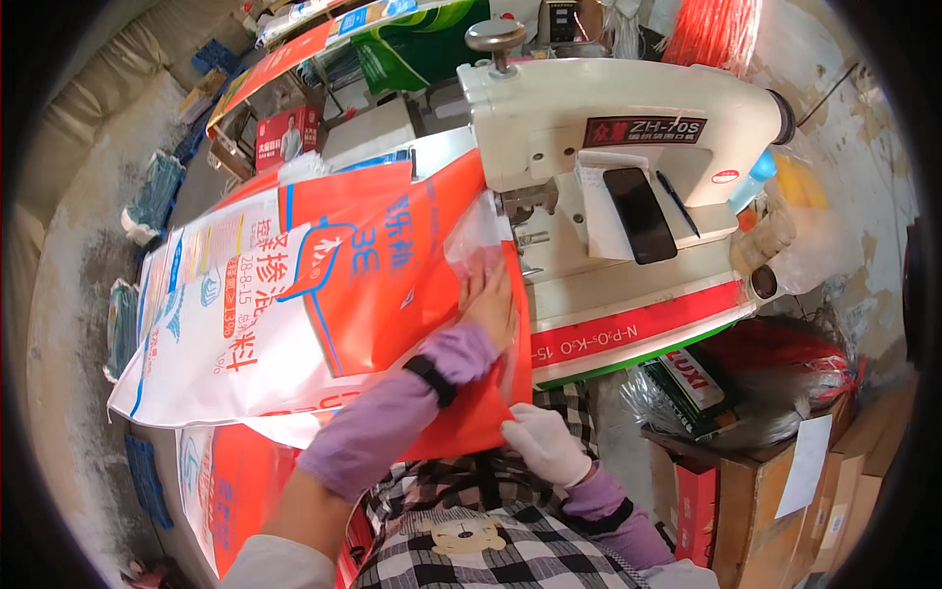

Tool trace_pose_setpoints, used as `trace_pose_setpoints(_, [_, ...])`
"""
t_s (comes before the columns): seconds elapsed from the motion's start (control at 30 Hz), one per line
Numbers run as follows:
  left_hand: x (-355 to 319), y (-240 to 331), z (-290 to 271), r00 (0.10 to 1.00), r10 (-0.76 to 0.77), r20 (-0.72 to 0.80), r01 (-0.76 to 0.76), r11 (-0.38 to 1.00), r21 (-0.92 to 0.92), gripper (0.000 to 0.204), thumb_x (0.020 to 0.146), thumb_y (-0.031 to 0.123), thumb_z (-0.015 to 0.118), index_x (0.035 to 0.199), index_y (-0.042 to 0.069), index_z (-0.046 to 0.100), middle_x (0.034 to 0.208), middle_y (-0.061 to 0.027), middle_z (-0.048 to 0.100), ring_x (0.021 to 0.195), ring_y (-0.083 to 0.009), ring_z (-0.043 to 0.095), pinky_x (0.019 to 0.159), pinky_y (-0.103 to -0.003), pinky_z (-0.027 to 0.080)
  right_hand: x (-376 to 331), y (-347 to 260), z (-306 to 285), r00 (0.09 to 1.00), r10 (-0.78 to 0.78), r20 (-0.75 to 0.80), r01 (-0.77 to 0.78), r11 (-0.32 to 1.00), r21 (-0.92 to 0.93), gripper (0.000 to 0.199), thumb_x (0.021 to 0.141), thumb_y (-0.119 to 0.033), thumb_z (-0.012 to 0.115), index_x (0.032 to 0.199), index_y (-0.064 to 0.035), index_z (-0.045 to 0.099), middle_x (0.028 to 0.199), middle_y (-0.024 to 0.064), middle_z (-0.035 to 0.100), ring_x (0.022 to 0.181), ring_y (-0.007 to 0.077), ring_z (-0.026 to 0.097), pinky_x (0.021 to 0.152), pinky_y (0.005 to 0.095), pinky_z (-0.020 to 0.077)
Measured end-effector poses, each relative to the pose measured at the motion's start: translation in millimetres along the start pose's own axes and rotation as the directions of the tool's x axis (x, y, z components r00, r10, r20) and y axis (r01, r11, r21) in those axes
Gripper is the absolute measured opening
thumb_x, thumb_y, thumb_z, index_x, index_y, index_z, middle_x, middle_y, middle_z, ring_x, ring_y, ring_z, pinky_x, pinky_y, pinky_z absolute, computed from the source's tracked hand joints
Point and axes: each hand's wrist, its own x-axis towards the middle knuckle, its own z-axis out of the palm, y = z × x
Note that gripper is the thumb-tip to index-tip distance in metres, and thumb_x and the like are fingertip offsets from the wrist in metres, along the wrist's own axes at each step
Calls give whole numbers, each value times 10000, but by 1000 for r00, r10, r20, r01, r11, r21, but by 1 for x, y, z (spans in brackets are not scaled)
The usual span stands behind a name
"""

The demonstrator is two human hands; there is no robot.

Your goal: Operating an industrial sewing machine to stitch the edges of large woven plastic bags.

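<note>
A large red and white woven sack (pixel 368 265) lies spread across the work surface, its right edge beside the needle area of a cream sewing machine (pixel 549 108). At that edge a piece of clear plastic liner (pixel 475 236) shows. My left hand (pixel 491 304), bare, rests on the sack just below the liner with its fingers stretched out. In a white glove, my right hand (pixel 548 447) is closed on the sack's near right corner, the thumb side pressed to the red edge. Beneath, another red and white sack (pixel 250 481) hangs at the lower left.
On the machine's bed lie a black phone (pixel 640 214), a pen (pixel 677 204) and a white paper pad (pixel 601 187). Cardboard boxes (pixel 751 510) stand at the lower right, topped by a plastic-wrapped bundle (pixel 697 393). Red strands (pixel 714 34) hang behind. A red box (pixel 287 137) sits farther back.
</note>
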Motion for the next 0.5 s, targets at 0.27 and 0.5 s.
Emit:
trace_pose_setpoints(0.27, [-144,-4,-239,877,200,436,-225,974,5,537,935,396,510,1395,124,456,1478,-203,346,1378,-360,322,1108,-547,239,-33,45,-24,904,427,21,-420,878,230,250,921,-181,488,877,36,606,774,176,570,757,307,579,639,350,445])
trace_pose_setpoints(0.5, [-182,-169,-271,988,-157,-6,132,804,580,585,757,120,597,1330,77,489,1188,-164,564,1042,-352,554,830,-441,477,39,34,14,918,302,-258,-270,951,151,227,800,-196,709,789,29,677,722,171,600,717,264,608,641,355,459])
